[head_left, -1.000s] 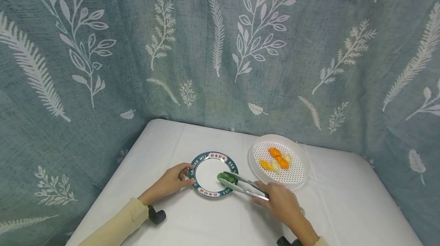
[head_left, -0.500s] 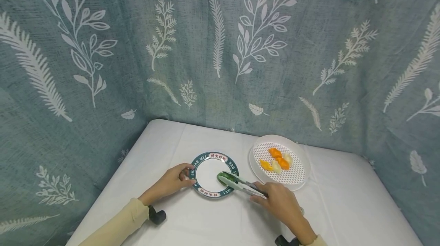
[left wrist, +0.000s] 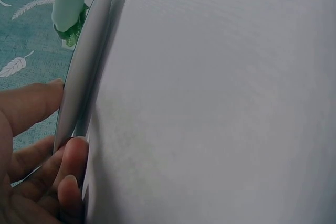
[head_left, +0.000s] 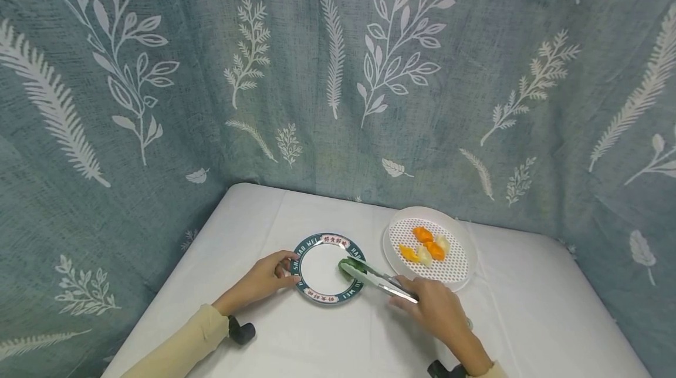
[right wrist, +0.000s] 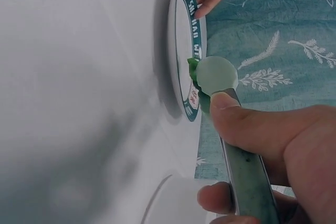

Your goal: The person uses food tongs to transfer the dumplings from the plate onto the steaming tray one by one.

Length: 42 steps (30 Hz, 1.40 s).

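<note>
My left hand (head_left: 266,275) pinches the left rim of a white plate (head_left: 319,269) with a dark green lettered border. In the left wrist view, the thumb lies on one face of the plate (left wrist: 86,66) and curled fingers on the other. My right hand (head_left: 433,304) grips metal tongs (head_left: 382,283) with pale green tips. Between those tips is a small green food piece (head_left: 345,264), over the right part of the plate. The right wrist view shows the green piece (right wrist: 192,69) mostly covered by a tong tip; whether it touches the plate I cannot tell.
A round white perforated tray (head_left: 404,234) stands right of the plate, behind my right hand. Several orange, yellow and pale food pieces (head_left: 434,250) lie in it. A white cloth (head_left: 317,343) covers the table; a patterned blue-green curtain (head_left: 296,84) hangs behind.
The tongs have narrowed around the green piece. They and the piece have since shifted slightly right and away from me across the plate. My left hand and the plate stay put.
</note>
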Available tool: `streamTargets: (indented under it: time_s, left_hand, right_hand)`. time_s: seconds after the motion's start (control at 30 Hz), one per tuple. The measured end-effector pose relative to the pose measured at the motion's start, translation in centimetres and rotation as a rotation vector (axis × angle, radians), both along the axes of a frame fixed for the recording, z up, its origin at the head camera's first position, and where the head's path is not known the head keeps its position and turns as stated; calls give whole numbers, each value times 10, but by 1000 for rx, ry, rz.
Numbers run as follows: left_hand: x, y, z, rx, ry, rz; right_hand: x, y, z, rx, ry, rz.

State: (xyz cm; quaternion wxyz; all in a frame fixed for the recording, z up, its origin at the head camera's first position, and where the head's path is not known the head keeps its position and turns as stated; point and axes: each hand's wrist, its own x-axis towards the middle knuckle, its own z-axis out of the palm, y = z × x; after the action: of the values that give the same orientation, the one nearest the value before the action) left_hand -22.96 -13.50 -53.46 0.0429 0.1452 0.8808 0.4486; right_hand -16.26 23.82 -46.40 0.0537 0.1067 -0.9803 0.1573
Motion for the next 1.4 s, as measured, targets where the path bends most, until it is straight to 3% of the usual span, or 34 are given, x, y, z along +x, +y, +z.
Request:
streamTargets:
  time_s: [0.43,0.7,1.23,1.4]
  left_hand:
    - [0,1,-1,-14,6,10]
    - [1,2,1,-23,3,27]
    - [2,0,0,-30,9,9]
    - [1,0,0,-12,-7,12]
  right_hand:
    - [-4,12,11,-27,69,12]
    - [-6,22,22,-38,67,-23]
    - [-18,58,31,-56,127,-63]
    - [-23,69,31,-56,106,-91]
